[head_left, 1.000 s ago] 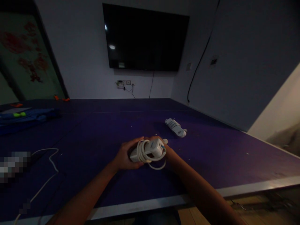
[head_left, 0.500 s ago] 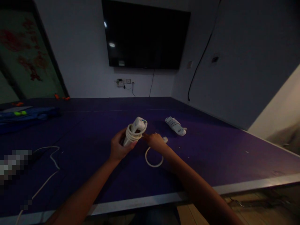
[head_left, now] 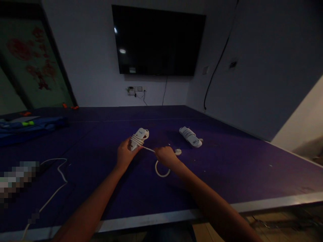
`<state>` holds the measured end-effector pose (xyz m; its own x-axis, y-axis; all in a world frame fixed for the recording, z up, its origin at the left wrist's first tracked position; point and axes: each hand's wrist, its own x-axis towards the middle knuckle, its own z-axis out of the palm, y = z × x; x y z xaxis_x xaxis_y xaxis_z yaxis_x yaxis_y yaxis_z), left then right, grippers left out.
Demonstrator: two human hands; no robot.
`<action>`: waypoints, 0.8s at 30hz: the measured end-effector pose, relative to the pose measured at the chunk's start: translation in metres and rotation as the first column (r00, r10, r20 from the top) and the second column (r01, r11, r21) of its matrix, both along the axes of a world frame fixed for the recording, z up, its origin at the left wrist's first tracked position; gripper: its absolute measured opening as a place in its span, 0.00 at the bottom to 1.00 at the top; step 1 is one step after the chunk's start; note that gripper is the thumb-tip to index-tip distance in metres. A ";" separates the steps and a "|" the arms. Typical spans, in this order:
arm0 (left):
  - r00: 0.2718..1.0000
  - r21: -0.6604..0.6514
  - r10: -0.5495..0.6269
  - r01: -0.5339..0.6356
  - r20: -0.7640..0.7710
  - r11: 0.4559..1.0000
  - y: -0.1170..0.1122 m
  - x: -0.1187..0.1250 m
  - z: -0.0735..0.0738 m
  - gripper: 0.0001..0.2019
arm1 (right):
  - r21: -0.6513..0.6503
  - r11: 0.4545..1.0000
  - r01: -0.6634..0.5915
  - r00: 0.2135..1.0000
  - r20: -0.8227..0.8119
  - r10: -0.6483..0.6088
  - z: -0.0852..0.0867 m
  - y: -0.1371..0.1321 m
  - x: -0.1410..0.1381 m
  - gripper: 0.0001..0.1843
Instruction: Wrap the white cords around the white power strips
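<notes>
My left hand [head_left: 125, 154] is closed round the lower end of a white power strip [head_left: 141, 133], tilted with its far end up. Several turns of white cord [head_left: 137, 140] are wound about the strip. From the windings the cord runs taut to my right hand [head_left: 165, 155], which is closed on it. Below that hand the cord hangs in a loop [head_left: 162, 176], and its white plug [head_left: 178, 152] shows just beyond my knuckles. To the right lies a second white power strip [head_left: 191, 136], with its own cord wrapped round it.
On the purple table [head_left: 101, 195], a thin white cable [head_left: 60, 171] trails at left from a blurred-out object [head_left: 17, 178]. Blue fabric [head_left: 37, 125] lies at the far left. A television [head_left: 158, 40] hangs on the wall behind, and a black cable [head_left: 218, 64] dangles at right.
The wrapped power strip has turned over and tipped lower in my left hand. A straight stretch of cord now shows between the hands, and the loop below has become smaller.
</notes>
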<state>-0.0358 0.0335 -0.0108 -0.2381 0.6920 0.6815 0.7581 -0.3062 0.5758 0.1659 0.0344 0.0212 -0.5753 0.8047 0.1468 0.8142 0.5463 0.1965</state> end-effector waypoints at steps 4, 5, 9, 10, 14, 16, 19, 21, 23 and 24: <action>0.986 -0.043 0.058 -0.065 -0.156 0.997 0.004 0.000 -0.005 0.34 | -0.032 0.995 -0.094 0.995 0.019 0.094 -0.003 -0.001 -0.001 0.14; 0.983 -0.065 0.068 -0.080 -0.172 0.995 0.004 0.000 -0.006 0.34 | -0.037 0.993 -0.114 0.993 0.021 0.115 -0.004 -0.001 -0.002 0.14; 0.970 -0.167 0.075 -0.115 -0.230 0.979 0.005 0.002 -0.006 0.36 | -0.035 0.982 -0.184 0.982 0.028 0.185 -0.005 -0.005 -0.006 0.14; 0.967 -0.184 0.069 -0.116 -0.245 0.976 0.004 0.002 -0.006 0.36 | -0.029 0.980 -0.199 0.979 0.030 0.200 -0.005 -0.006 -0.006 0.14; 0.952 -0.190 0.045 -0.106 -0.302 0.976 0.004 0.002 -0.005 0.37 | 0.007 0.970 -0.244 0.969 0.025 0.244 -0.002 -0.008 -0.005 0.14; 0.944 -0.179 0.032 -0.096 -0.328 0.979 0.004 0.001 -0.004 0.38 | 0.024 0.968 -0.249 0.968 0.015 0.249 -0.002 -0.008 -0.003 0.13; 0.936 -0.184 0.016 -0.086 -0.352 0.979 0.004 -0.001 -0.002 0.40 | 0.063 0.966 -0.252 0.967 -0.005 0.253 -0.003 -0.005 0.001 0.13; 0.936 -0.208 0.006 -0.085 -0.353 0.974 0.003 -0.003 -0.001 0.40 | 0.090 0.964 -0.249 0.967 -0.020 0.252 -0.004 -0.004 0.003 0.13; 0.937 -0.236 -0.009 -0.078 -0.348 0.969 0.003 -0.003 0.001 0.40 | 0.110 0.964 -0.243 0.968 -0.032 0.248 -0.005 -0.003 0.003 0.14; 0.938 -0.245 -0.016 -0.073 -0.345 0.967 0.003 -0.004 0.001 0.39 | 0.120 0.964 -0.238 0.969 -0.036 0.244 -0.006 -0.002 0.003 0.14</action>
<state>-0.0393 0.0370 -0.0097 -0.0438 0.8468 0.5301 0.9283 -0.1616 0.3348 0.1694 0.0320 0.0154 -0.7400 0.6193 0.2624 0.6713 0.7042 0.2313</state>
